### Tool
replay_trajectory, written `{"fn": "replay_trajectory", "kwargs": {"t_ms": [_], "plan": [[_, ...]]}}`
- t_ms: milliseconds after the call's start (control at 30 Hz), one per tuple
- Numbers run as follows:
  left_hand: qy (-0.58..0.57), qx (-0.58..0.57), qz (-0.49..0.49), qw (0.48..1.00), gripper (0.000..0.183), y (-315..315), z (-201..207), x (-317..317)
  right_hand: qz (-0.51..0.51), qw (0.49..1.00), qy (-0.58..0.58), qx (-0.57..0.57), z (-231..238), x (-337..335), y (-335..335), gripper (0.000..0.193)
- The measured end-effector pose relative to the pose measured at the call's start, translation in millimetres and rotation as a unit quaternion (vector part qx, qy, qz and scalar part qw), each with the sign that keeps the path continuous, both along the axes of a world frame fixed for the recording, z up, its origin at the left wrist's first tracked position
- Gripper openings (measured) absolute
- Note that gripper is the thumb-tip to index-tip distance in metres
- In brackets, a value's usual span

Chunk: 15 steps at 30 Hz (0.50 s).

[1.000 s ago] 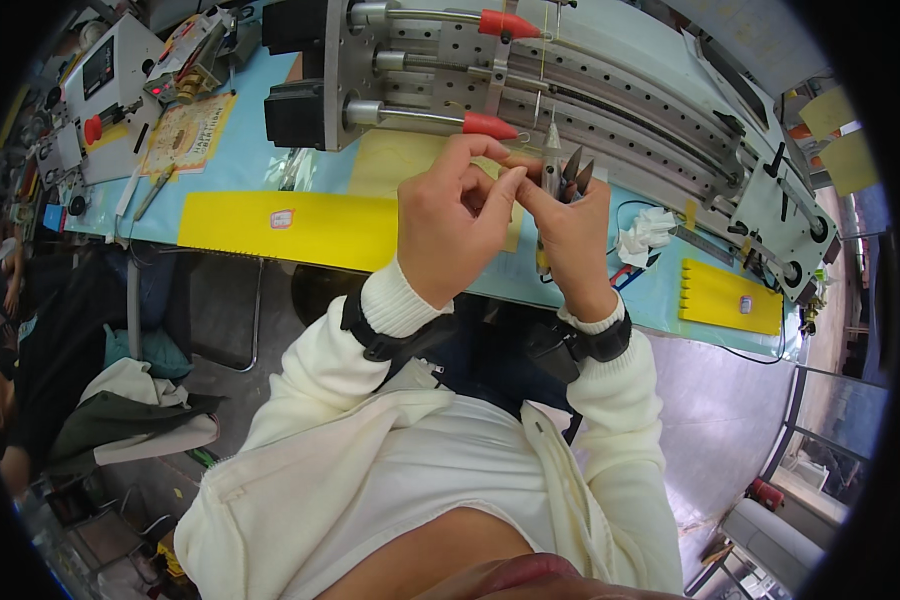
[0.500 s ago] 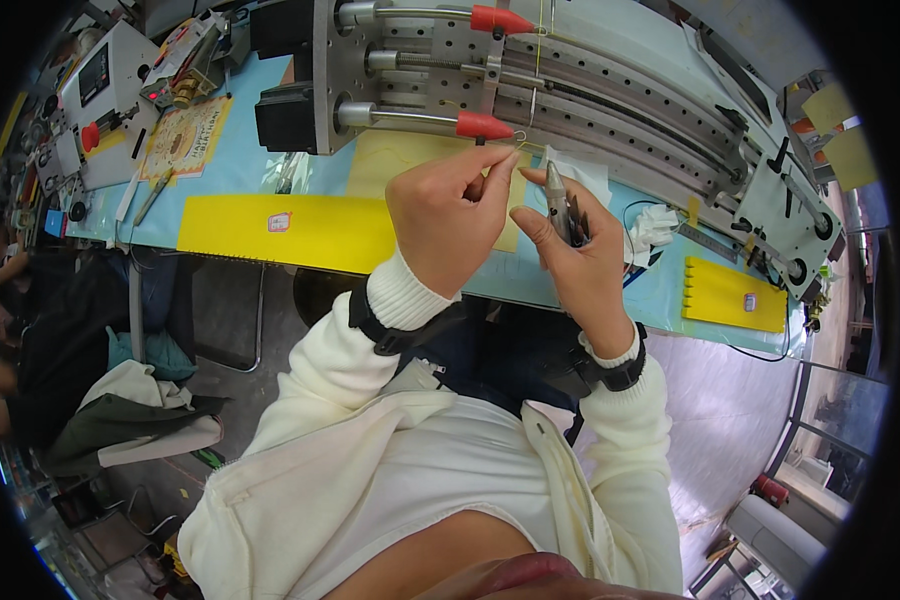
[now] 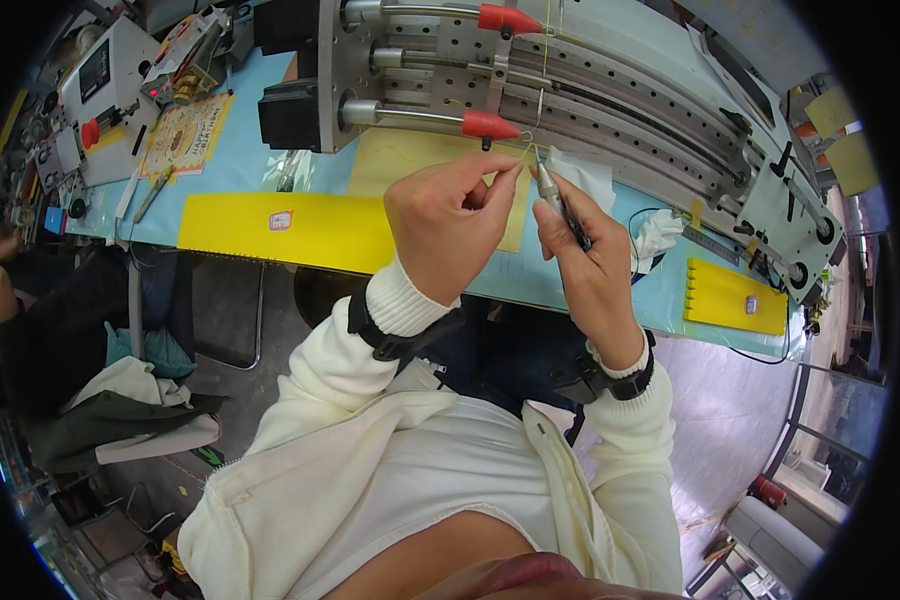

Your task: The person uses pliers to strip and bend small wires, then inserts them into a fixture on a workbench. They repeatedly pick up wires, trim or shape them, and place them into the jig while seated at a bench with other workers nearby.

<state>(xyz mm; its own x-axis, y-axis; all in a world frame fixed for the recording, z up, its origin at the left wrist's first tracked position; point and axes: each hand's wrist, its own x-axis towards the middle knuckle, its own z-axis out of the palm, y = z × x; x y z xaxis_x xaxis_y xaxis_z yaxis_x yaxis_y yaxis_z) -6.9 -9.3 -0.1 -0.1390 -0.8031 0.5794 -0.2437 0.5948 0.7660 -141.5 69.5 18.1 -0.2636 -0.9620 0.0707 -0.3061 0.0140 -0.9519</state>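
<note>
My left hand (image 3: 448, 228) is closed, thumb and forefinger pinching a thin yellow thread (image 3: 527, 152) just below a red cone-shaped holder (image 3: 488, 125). A small wire hook (image 3: 527, 135) sticks out of the cone's tip, and the thread runs up to it. My right hand (image 3: 595, 262) grips a slim silver tool (image 3: 547, 186) with a tapered tip and a dark handle; its exact kind is unclear. The tool's tip points up at the thread, close to my left fingertips. I cannot tell whether the two touch. Higher up, a second red cone (image 3: 508, 19) holds another line.
A metal rail machine (image 3: 610, 100) with rods and black motors (image 3: 289, 118) spans the bench's far side. Nearer lie a long yellow strip (image 3: 320, 232), a shorter yellow piece (image 3: 735, 297), crumpled white tissue (image 3: 658, 235) and a card (image 3: 183, 138). Another person sits at far left.
My right hand has turned and shifted slightly, bringing the silver tool's tip up and left toward the thread. My left hand keeps its pinch almost in place.
</note>
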Motion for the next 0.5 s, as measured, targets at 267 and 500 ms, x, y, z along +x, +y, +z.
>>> {"fn": "replay_trajectory", "kwargs": {"t_ms": [267, 500], "plan": [[0.005, 0.0, -0.001, 1.0, 0.009, -0.7, -2.0, -0.5, 0.008, 1.0, -0.014, 0.001, -0.3, 1.1, -1.7, 0.037], [-0.003, 0.023, 0.0, 1.0, 0.011, -0.1, 0.6, 1.0, 0.002, 1.0, -0.028, -0.011, 2.4, -2.5, 5.8, 0.041]]}}
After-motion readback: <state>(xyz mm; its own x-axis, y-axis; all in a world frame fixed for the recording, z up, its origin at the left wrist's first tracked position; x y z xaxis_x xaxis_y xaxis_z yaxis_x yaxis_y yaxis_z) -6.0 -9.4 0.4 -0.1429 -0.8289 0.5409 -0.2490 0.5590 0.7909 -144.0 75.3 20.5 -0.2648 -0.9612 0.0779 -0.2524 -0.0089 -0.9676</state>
